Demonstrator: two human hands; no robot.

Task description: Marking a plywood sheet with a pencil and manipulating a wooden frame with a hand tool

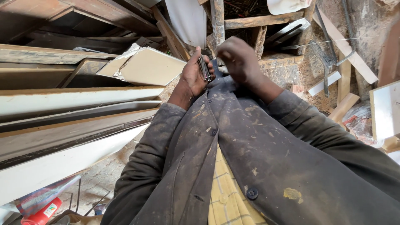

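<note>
In front of the person's chest, above a dusty dark coat (250,141), the left hand (192,77) holds a small bundle of thin grey metal strips (204,68), probably nails or strip fasteners; which, I cannot tell. The left fingers curl round the bundle and press it against the palm, its ends sticking up past the thumb. The right hand (239,60) sits just beside it, back to the camera, fingers bent down toward the top of the bundle; they seem to be pinching at one piece, but the fingertips are hidden, so I cannot tell whether they grip anything.

The step in hand looks like sorting or picking a single piece off the bundle. As a judgement, the next move calls for a fine pinch by the right hand while the left keeps the rest squeezed tight so nothing slips out.

To the left lie stacked white-faced boards (75,125) and a pale panel (150,66); wood offcuts (343,104) rest on the sawdust floor to the right, and a red bottle (43,213) lies at the lower left.
</note>
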